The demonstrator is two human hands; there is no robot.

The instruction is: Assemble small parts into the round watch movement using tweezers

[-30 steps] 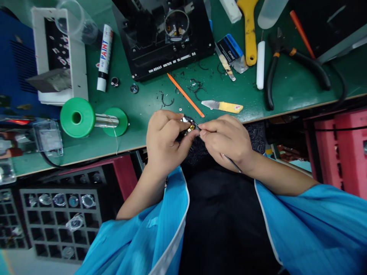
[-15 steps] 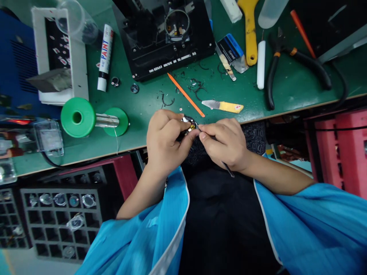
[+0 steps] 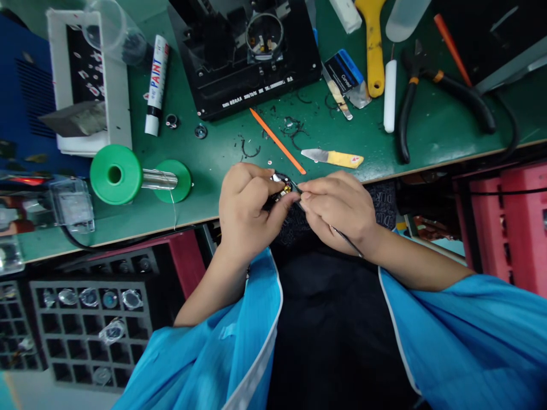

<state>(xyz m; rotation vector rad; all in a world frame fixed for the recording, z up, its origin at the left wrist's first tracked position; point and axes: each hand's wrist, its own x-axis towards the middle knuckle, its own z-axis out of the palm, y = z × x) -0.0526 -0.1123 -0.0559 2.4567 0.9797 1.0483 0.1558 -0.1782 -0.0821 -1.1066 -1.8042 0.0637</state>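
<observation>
My left hand (image 3: 250, 208) is closed around a small round black device with gold and white parts inside (image 3: 286, 188), held at the bench edge. The fingers cover most of it; it resembles an opened watch body, though its kind is not certain. In my right hand (image 3: 339, 210) is a thin dark metal tool (image 3: 348, 244), pinched between thumb and fingers. Its tip meets the device's right side, and its back end sticks out below the palm. Just beyond the hands lie an orange stick (image 3: 277, 141) and a knife with a yellow handle (image 3: 333, 158).
On the green bench (image 3: 222, 171) are a solder spool (image 3: 116, 175), a paint marker (image 3: 157, 85), a black fixture (image 3: 256, 85), black scraps, a yellow scraper (image 3: 374, 51) and pliers (image 3: 412, 97). Compartment trays (image 3: 94, 324) holding round watch-like items stand below left.
My right hand has turned and shifted slightly right, swinging the tool's back end right and up. My left hand and the device stay nearly still.
</observation>
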